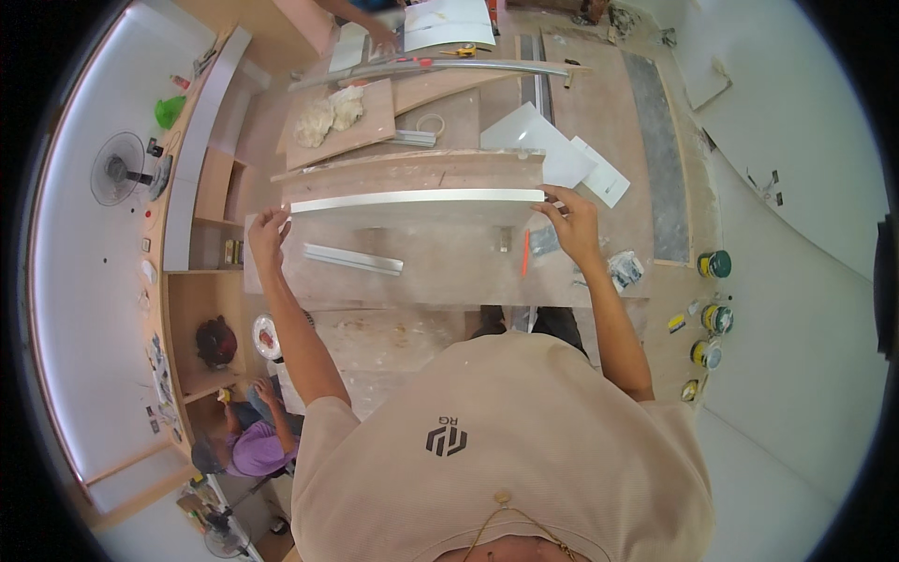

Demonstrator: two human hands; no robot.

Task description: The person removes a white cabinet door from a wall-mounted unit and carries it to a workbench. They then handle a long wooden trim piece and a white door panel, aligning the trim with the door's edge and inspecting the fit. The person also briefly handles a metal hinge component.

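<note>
Left hand point(270, 236) and right hand point(571, 223) grip opposite ends of white strip point(412, 199), upper centre of frame; silver profile point(354, 259) below.

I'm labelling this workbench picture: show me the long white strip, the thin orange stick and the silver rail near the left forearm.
Long white strip point(417, 197): head view, middle of its bright edge.
Thin orange stick point(525, 253): head view, mid-length.
Silver rail point(354, 259): head view, middle of its length.
</note>
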